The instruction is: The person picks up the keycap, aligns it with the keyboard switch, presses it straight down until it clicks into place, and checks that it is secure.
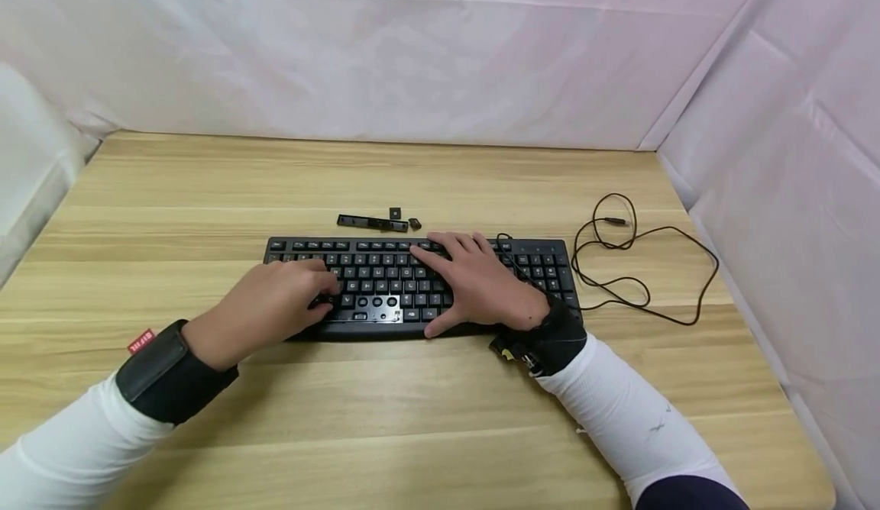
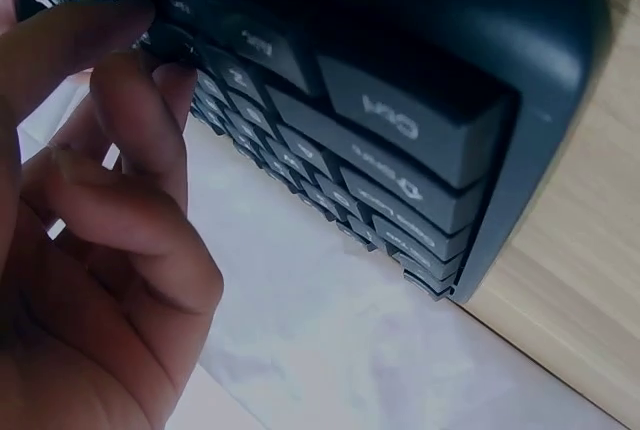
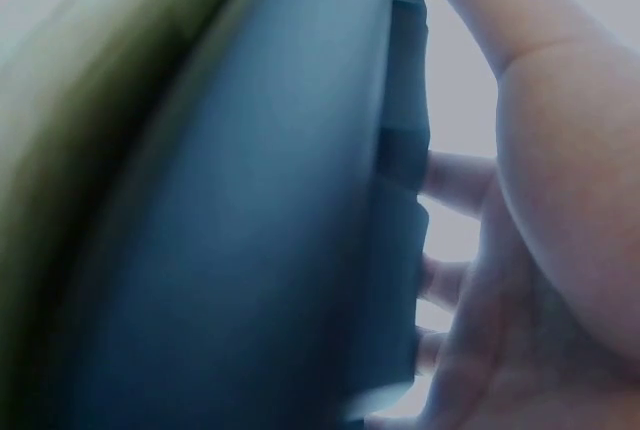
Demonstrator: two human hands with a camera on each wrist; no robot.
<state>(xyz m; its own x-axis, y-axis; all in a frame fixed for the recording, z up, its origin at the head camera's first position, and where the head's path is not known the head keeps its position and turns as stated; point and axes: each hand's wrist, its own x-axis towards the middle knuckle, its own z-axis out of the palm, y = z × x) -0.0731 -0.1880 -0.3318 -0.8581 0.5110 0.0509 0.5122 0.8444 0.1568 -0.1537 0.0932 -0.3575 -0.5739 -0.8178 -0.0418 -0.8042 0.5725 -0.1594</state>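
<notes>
A black keyboard (image 1: 385, 330) lies on the wooden table, with several keycaps off in its lower middle, where bare round key stems (image 1: 376, 301) show. My left hand (image 1: 278, 296) is over the keyboard's left part. In the left wrist view its thumb and curled fingers (image 2: 150, 110) pinch at a keycap (image 2: 172, 42) in the lower letter rows, mostly hidden by the fingers. My right hand (image 1: 481, 285) rests spread on the right part, its thumb at the front edge. In the right wrist view that hand (image 3: 540, 230) is beside the blurred keyboard edge (image 3: 260, 210).
Behind the keyboard lie a loose long space bar (image 1: 373, 223), a small square keycap (image 1: 395, 212) and another loose keycap (image 1: 415, 224). A black cable (image 1: 646, 305) with a USB plug (image 1: 615, 221) lies coiled at the right. White cloth (image 1: 385, 59) hangs behind the table.
</notes>
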